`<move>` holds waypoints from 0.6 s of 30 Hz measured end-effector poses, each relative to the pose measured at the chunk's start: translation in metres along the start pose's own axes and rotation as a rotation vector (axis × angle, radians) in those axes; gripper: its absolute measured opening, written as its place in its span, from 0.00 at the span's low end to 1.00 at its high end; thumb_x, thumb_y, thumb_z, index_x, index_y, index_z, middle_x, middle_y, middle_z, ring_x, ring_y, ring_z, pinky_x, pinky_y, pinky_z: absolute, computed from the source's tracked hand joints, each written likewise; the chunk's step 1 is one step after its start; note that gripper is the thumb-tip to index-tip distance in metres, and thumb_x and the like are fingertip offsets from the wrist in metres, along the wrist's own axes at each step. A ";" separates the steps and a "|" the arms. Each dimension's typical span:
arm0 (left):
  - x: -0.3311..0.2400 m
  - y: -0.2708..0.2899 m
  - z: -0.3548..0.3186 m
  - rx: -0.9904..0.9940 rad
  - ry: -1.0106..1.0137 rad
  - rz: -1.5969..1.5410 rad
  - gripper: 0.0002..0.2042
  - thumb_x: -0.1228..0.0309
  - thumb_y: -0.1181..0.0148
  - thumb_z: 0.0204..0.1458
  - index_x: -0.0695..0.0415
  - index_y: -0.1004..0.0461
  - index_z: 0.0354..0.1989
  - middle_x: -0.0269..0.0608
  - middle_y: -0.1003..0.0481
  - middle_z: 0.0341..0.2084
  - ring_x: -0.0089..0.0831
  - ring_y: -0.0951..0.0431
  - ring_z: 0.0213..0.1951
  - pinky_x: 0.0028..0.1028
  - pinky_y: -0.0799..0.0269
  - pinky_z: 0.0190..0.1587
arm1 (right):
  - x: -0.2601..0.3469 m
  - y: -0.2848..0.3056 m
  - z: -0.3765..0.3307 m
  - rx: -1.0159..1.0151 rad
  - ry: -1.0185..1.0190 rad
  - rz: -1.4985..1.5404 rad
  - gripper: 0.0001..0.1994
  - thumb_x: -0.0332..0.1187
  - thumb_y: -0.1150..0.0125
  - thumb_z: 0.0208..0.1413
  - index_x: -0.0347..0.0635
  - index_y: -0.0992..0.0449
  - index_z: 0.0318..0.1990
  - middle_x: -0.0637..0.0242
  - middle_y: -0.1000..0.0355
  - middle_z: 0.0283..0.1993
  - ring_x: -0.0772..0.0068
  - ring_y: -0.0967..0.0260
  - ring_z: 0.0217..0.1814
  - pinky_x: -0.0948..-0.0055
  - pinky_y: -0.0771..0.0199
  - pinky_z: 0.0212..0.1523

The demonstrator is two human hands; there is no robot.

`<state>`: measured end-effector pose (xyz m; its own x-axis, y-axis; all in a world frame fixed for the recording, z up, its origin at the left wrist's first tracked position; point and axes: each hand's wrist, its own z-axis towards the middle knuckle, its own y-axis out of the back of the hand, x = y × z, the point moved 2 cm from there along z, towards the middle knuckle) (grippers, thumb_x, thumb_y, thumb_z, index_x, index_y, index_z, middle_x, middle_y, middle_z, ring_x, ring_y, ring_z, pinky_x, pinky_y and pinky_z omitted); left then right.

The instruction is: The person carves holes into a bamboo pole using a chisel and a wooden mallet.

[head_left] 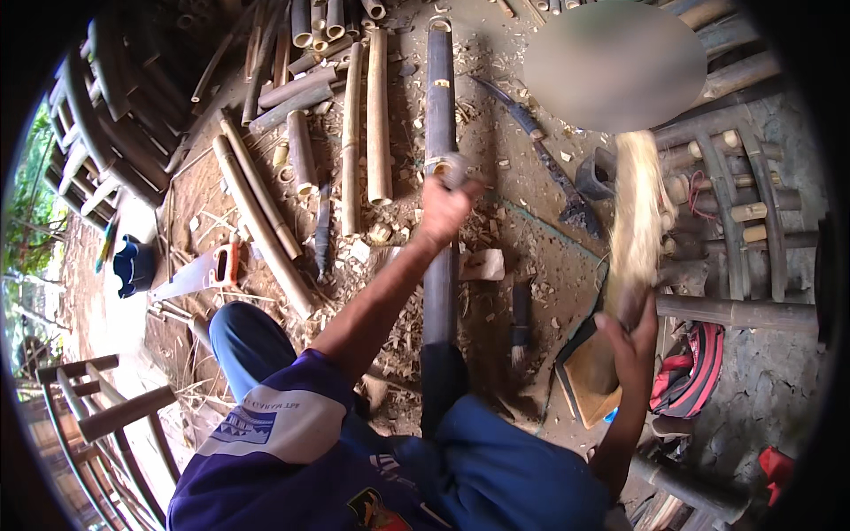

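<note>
A long dark bamboo pole (440, 292) runs away from me between my legs, with pale cut openings in its upper side. My left hand (445, 211) is closed over the pole beside one opening, around a short upright tool with a round grey end (453, 170); its lower part is hidden. To the right, clear of the pole, my right hand (630, 341) grips the dark lower end of a thick wooden club (636, 212). The club stands upright in view, its pale, frayed upper part smeared by motion.
Cut bamboo lengths (379, 115), a handsaw (199, 273) and a dark-handled blade (323, 230) lie left of the pole. Another long blade (553, 164) and a brush (521, 323) lie right. Bamboo frames (735, 208) and a red-black bag (691, 372) are farther right. Wood chips litter the ground.
</note>
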<state>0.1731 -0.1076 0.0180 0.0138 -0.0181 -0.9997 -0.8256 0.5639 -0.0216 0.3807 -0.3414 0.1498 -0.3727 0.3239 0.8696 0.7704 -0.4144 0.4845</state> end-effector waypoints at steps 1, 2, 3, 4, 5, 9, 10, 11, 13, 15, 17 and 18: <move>-0.002 -0.020 -0.001 0.049 0.017 0.015 0.08 0.67 0.37 0.51 0.60 0.22 0.30 0.38 0.23 0.22 0.29 0.23 0.24 0.33 0.26 0.29 | -0.012 0.007 -0.012 -0.083 0.012 -0.037 0.38 0.31 0.31 0.48 0.30 0.43 0.65 0.55 0.34 0.57 0.66 0.35 0.58 0.70 0.37 0.60; -0.003 -0.036 -0.004 0.091 0.037 0.035 0.10 0.65 0.35 0.51 0.60 0.22 0.31 0.38 0.23 0.21 0.28 0.23 0.25 0.33 0.26 0.31 | -0.016 0.005 -0.020 -0.105 -0.063 0.002 0.37 0.31 0.32 0.48 0.30 0.43 0.65 0.56 0.33 0.56 0.66 0.35 0.57 0.71 0.36 0.59; -0.027 -0.062 -0.029 0.186 0.107 0.011 0.10 0.65 0.34 0.50 0.60 0.21 0.32 0.38 0.23 0.21 0.28 0.23 0.25 0.33 0.26 0.33 | -0.022 0.010 -0.032 -0.143 -0.154 0.031 0.36 0.31 0.33 0.48 0.30 0.43 0.65 0.57 0.33 0.56 0.67 0.35 0.56 0.71 0.36 0.58; -0.056 -0.078 -0.056 0.258 0.176 0.007 0.11 0.64 0.33 0.50 0.60 0.20 0.32 0.38 0.23 0.21 0.28 0.23 0.26 0.32 0.26 0.36 | -0.025 0.011 -0.038 -0.155 -0.234 0.066 0.36 0.31 0.33 0.48 0.30 0.42 0.64 0.57 0.33 0.55 0.68 0.35 0.55 0.72 0.35 0.57; -0.097 -0.081 -0.062 0.322 0.193 -0.092 0.11 0.65 0.32 0.49 0.60 0.20 0.32 0.38 0.23 0.20 0.28 0.23 0.27 0.32 0.26 0.38 | -0.027 0.013 -0.039 -0.119 -0.277 0.094 0.35 0.31 0.34 0.48 0.31 0.42 0.64 0.58 0.33 0.54 0.69 0.34 0.54 0.72 0.35 0.56; -0.074 -0.023 -0.006 0.143 0.025 -0.151 0.08 0.66 0.34 0.50 0.58 0.18 0.30 0.33 0.22 0.21 0.20 0.26 0.24 0.24 0.28 0.30 | -0.033 0.003 -0.048 -0.080 -0.288 0.117 0.35 0.31 0.36 0.48 0.33 0.42 0.64 0.61 0.32 0.52 0.70 0.33 0.52 0.72 0.34 0.55; -0.066 -0.005 0.007 0.073 0.042 -0.210 0.09 0.64 0.33 0.50 0.57 0.19 0.28 0.33 0.23 0.20 0.19 0.28 0.22 0.24 0.29 0.30 | -0.029 -0.005 -0.047 -0.074 -0.261 0.132 0.35 0.31 0.36 0.48 0.33 0.42 0.64 0.61 0.32 0.52 0.70 0.33 0.52 0.72 0.34 0.55; -0.064 0.010 0.015 0.023 0.145 -0.159 0.10 0.62 0.32 0.50 0.55 0.21 0.25 0.33 0.25 0.19 0.18 0.29 0.22 0.25 0.31 0.29 | -0.024 -0.012 -0.047 -0.073 -0.238 0.147 0.35 0.31 0.36 0.48 0.33 0.42 0.65 0.61 0.32 0.52 0.70 0.33 0.52 0.71 0.34 0.55; -0.052 0.026 0.024 0.049 0.135 -0.181 0.13 0.61 0.32 0.51 0.54 0.25 0.23 0.28 0.29 0.18 0.16 0.33 0.20 0.21 0.38 0.24 | -0.022 -0.020 -0.045 -0.081 -0.237 0.164 0.35 0.31 0.35 0.48 0.34 0.42 0.64 0.61 0.32 0.53 0.69 0.33 0.52 0.71 0.34 0.56; -0.044 0.031 0.025 0.035 0.126 -0.153 0.14 0.61 0.32 0.52 0.53 0.27 0.20 0.27 0.31 0.15 0.15 0.35 0.19 0.21 0.40 0.23 | -0.032 -0.030 -0.042 -0.105 -0.153 0.179 0.35 0.31 0.35 0.49 0.34 0.42 0.64 0.61 0.32 0.53 0.70 0.32 0.52 0.71 0.33 0.55; -0.036 0.032 0.024 0.042 0.116 -0.111 0.15 0.60 0.32 0.52 0.53 0.27 0.19 0.27 0.31 0.15 0.15 0.35 0.18 0.21 0.41 0.23 | -0.026 -0.033 -0.039 -0.020 -0.213 0.195 0.36 0.30 0.35 0.49 0.34 0.44 0.66 0.59 0.33 0.56 0.68 0.33 0.54 0.71 0.35 0.57; -0.033 0.032 0.024 0.045 0.113 -0.090 0.16 0.60 0.32 0.52 0.53 0.28 0.19 0.27 0.31 0.15 0.15 0.35 0.18 0.21 0.41 0.23 | -0.019 -0.035 -0.036 0.025 -0.244 0.202 0.37 0.30 0.35 0.49 0.33 0.45 0.67 0.59 0.34 0.57 0.68 0.33 0.55 0.71 0.36 0.58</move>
<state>0.1598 -0.0696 0.0502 0.0210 -0.1616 -0.9866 -0.7979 0.5919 -0.1139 0.3422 -0.3640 0.1195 -0.0782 0.4332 0.8979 0.8298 -0.4709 0.2994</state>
